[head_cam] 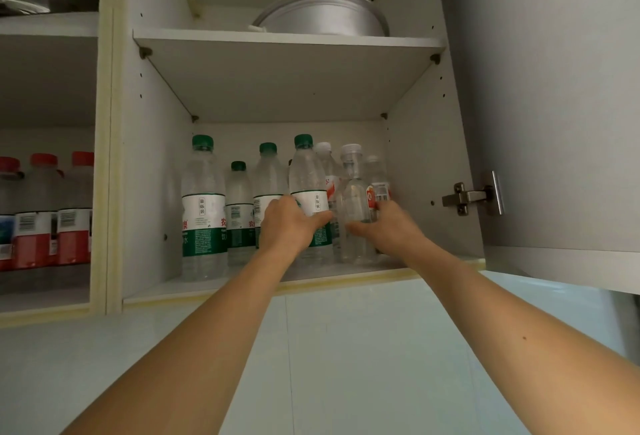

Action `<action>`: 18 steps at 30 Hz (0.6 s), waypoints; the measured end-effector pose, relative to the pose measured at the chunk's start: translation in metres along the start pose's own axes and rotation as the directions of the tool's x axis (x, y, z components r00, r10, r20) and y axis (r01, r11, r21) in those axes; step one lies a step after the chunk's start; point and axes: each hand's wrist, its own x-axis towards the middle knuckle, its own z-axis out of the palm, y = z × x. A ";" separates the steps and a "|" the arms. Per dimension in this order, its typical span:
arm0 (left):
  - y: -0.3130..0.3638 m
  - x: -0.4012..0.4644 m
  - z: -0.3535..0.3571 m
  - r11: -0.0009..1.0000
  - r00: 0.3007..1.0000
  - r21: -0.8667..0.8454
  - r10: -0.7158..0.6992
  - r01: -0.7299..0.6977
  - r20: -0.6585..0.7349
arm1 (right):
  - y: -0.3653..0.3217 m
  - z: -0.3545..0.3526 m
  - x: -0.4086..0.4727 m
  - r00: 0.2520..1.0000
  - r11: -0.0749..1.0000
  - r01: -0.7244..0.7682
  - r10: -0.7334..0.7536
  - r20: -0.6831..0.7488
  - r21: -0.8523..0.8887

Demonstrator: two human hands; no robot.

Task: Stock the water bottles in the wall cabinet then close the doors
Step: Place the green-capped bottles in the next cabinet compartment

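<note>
**Both hands on bottles, lower cabinet shelf**

The left hand (289,223) wraps a green-capped bottle (308,188) at its label, thumb across the front; its fingers are hidden behind the bottle. The right hand (384,226) holds a clear white-capped bottle (353,206), thumb in front, fingers out of sight behind. Both bottles stand upright on the lower shelf (242,287) of the wall cabinet. Behind them, two more white-capped bottles are partly hidden. The right door (554,105) stands open, cut off by the frame edge.
</note>
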 end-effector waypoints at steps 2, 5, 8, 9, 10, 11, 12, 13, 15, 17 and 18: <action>-0.001 0.000 0.001 1.000 1.000 -0.003 -0.003 0.003 0.001 | 0.000 0.002 0.000 1.000 1.000 0.014 -0.014 -0.004 -0.017; 0.000 -0.001 0.001 1.000 1.000 -0.001 0.007 -0.007 0.003 | -0.001 0.002 -0.001 0.999 0.999 0.032 -0.032 0.001 -0.023; -0.001 -0.004 -0.001 0.999 0.999 0.029 0.022 -0.023 0.032 | -0.003 -0.002 -0.005 0.998 0.996 0.060 -0.057 0.036 -0.067; -0.001 -0.005 -0.003 0.999 0.999 0.042 0.028 -0.030 0.043 | -0.004 -0.004 -0.008 0.997 0.992 0.066 -0.061 0.049 -0.103; -0.002 -0.007 -0.005 0.998 0.998 0.055 0.036 -0.039 0.053 | -0.005 -0.006 -0.010 0.997 0.988 0.070 -0.064 0.052 -0.141; -0.003 -0.010 -0.009 0.997 0.997 0.062 0.048 -0.052 0.057 | -0.007 -0.007 -0.013 0.997 0.982 0.071 -0.066 0.036 -0.176; -0.005 -0.014 -0.014 0.996 0.997 0.060 0.066 -0.068 0.050 | -0.010 -0.008 -0.017 0.997 0.977 0.070 -0.072 -0.003 -0.202; -0.006 -0.019 -0.020 0.995 0.996 0.045 0.087 -0.089 0.030 | -0.014 -0.007 -0.022 0.993 0.972 0.079 -0.096 -0.065 -0.224; -0.009 -0.032 -0.034 0.991 0.991 -0.005 0.130 -0.130 -0.033 | -0.023 -0.002 -0.035 0.956 0.955 0.134 -0.195 -0.220 -0.264; -0.009 -0.050 -0.052 0.983 0.981 -0.039 0.176 -0.180 -0.081 | -0.034 0.007 -0.055 0.901 0.936 0.221 -0.303 -0.311 -0.272; -0.010 -0.060 -0.061 0.977 0.974 -0.052 0.201 -0.207 -0.102 | -0.039 0.013 -0.067 0.879 0.928 0.272 -0.347 -0.326 -0.255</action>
